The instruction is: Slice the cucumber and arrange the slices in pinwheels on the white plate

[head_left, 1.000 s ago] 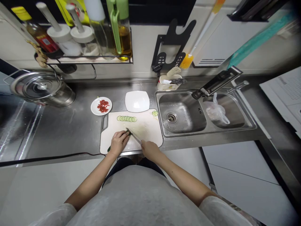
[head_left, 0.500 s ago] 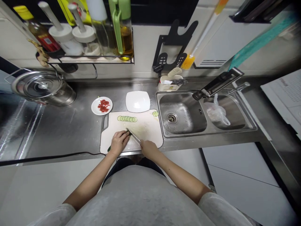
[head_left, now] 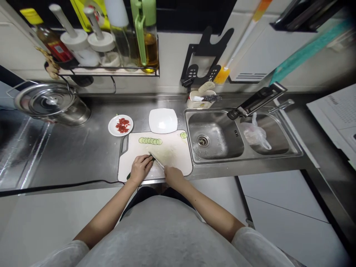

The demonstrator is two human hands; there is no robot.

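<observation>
My left hand (head_left: 139, 168) is closed over a dark green cucumber (head_left: 128, 175), pressing it down on the white cutting board (head_left: 178, 161). Most of the cucumber is hidden under that hand; one end shows by the wrist. My right hand (head_left: 174, 176) grips a knife (head_left: 158, 162), its handle covered by the fingers. The blade slants up and left to the cucumber's cut end, close to my left fingertips. Farther back on the board lies a row of overlapping cucumber slices (head_left: 150, 141). A few more slices (head_left: 183, 135) sit at the board's far right corner.
Behind the board stand a white square plate (head_left: 162, 120) and a small round plate (head_left: 111, 128) with chopped red pieces. A double sink (head_left: 215, 150) lies to the right, a lidded steel pot (head_left: 72, 113) at far left. A cable (head_left: 69, 184) runs along the counter's front edge.
My right hand and the knife have shifted slightly to the left, toward my left hand. The left hand and the cucumber stay nearly in place.
</observation>
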